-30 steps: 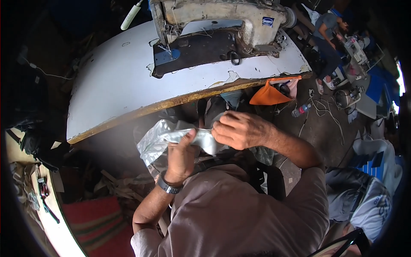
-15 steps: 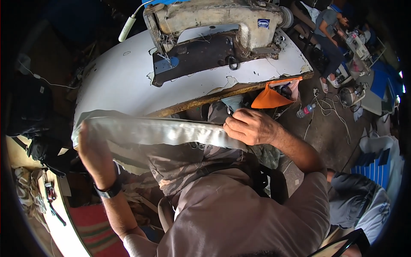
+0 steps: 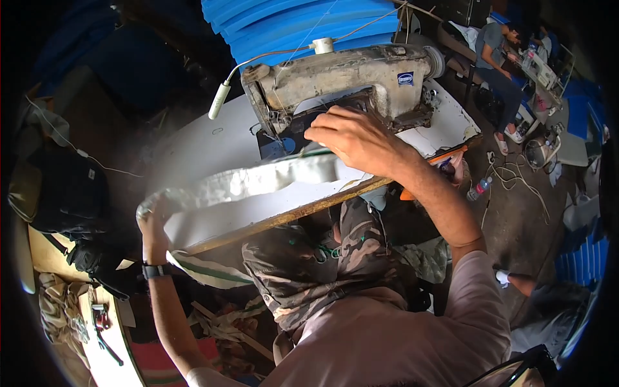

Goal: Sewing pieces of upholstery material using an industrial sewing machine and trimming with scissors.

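A long silvery-white strip of fabric [image 3: 251, 180] is stretched over the white sewing table [image 3: 190, 151], slightly blurred. Its left end is gripped in my left hand [image 3: 155, 216], just past the table's left front corner. My right hand [image 3: 354, 138] is closed at the strip's other end, close in front of the sewing machine [image 3: 342, 80]; its curled fingers partly hide the cloth. A dark green edge shows along the strip beside those fingers. The needle area of the worn machine lies just beyond the strip, and my right hand covers part of the dark machine bed.
A lamp [image 3: 220, 102] hangs left of the machine head. Blue foam sheets [image 3: 303, 26] are stacked behind it. An orange pouch [image 3: 445, 155] hangs under the table's right edge. Another person [image 3: 493, 64] sits at a machine, far right. Cables [image 3: 512, 187] lie on the floor.
Both hands have moved forward with the fabric strip, from above my lap to over the table. My right hand has come up near the needle area. The view has shifted, showing more blue foam.
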### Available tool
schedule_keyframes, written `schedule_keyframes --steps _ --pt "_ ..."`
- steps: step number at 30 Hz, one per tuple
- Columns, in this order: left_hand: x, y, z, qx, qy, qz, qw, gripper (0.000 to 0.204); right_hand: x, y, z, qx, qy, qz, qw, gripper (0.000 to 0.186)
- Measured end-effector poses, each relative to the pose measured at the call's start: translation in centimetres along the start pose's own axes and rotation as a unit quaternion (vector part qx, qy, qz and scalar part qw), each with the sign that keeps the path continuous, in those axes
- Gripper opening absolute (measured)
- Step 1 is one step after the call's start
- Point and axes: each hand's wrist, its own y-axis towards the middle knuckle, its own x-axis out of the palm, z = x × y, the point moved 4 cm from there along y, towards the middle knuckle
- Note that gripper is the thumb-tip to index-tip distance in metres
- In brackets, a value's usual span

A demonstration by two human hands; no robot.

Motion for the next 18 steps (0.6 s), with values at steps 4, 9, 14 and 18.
schedule_keyframes --steps 4,9,14,18 --pt "-2.7 -2.5 -5.9 -0.01 0.231 0.078 0.97 0.046 3.3 -2.6 1.1 0.128 0.068 0.038 0.989 0.026" --pt "-8.8 -1.0 -11.9 -0.011 0.232 0.122 0.965 0.034 8.2 -3.1 -2.5 0.166 0.164 0.043 0.971 0.028" --pt "-7.0 1.0 -9.5 -0.025 0.268 0.015 0.963 0.029 16.9 -1.4 -3.1 0.117 0.031 -0.134 0.984 0.076" --pt "-2.9 -1.4 -0.9 0.041 0.494 -0.259 0.829 0.03 18.6 -3.8 -4.8 0.135 0.023 -0.224 0.965 0.094"
